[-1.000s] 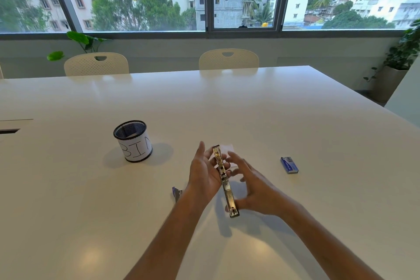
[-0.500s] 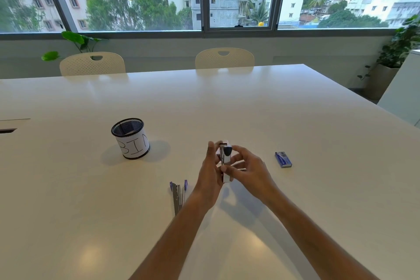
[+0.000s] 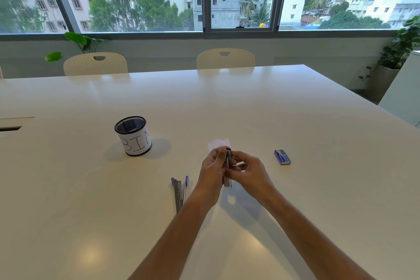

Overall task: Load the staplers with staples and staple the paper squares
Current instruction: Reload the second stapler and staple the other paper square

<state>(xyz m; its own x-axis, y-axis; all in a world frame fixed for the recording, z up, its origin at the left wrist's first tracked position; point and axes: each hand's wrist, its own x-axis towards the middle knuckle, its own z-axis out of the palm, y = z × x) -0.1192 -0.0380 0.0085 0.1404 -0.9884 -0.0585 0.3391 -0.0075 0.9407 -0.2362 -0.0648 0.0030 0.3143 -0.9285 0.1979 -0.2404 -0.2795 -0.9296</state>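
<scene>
Nearest in, lying flat on the white table point(image 3: 295, 120): a second stapler point(image 3: 179, 193), purple-tipped, swung open, just left of the left forearm. Just past it, gripped from both sides above the table: a slim metal stapler point(image 3: 228, 166), held on edge, left hand point(image 3: 212, 170) curled round its left flank, right hand point(image 3: 247, 169) pinching from the right. Peeking out right behind the fingertips: pale paper squares point(image 3: 218, 143). Off to the right, well apart: small blue staple box point(image 3: 282, 156). Further left and back: black mesh cup marked "BIN" point(image 3: 134, 136).
</scene>
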